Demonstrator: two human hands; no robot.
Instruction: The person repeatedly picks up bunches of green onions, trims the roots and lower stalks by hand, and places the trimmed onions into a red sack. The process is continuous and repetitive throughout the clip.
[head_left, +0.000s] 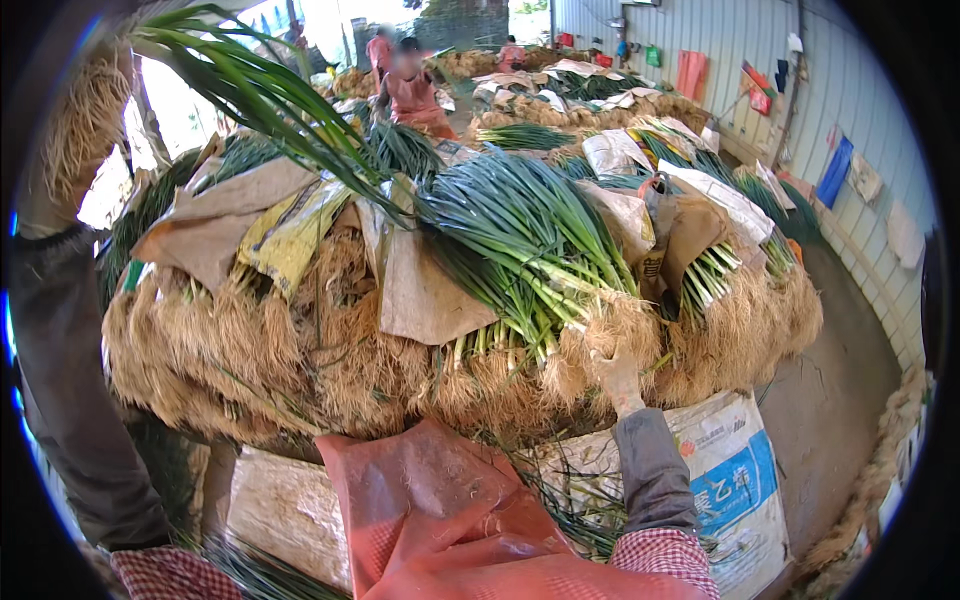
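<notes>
At the far left rim my left hand (52, 184), partly cut off and blurred, is raised with a bunch of long green onions (262, 97); its pale roots hang beside the hand and its leaves reach right across the heap. My right hand (619, 379) is at the root end of another bunch of green onions (517, 217), which lies on top of the heap with its leaves pointing up and left. The fingertips are partly hidden by the roots (619, 330), so their grip is unclear. More onions with brown roots (225, 322) hang over the heap's near edge.
Burlap and woven sacks (427, 292) cover parts of the heap. A red apron (442, 502) is in front of me, with a printed white sack (731, 480) on the floor. Co-workers (412, 94) are behind the heap. A corrugated wall (847, 105) stands at right.
</notes>
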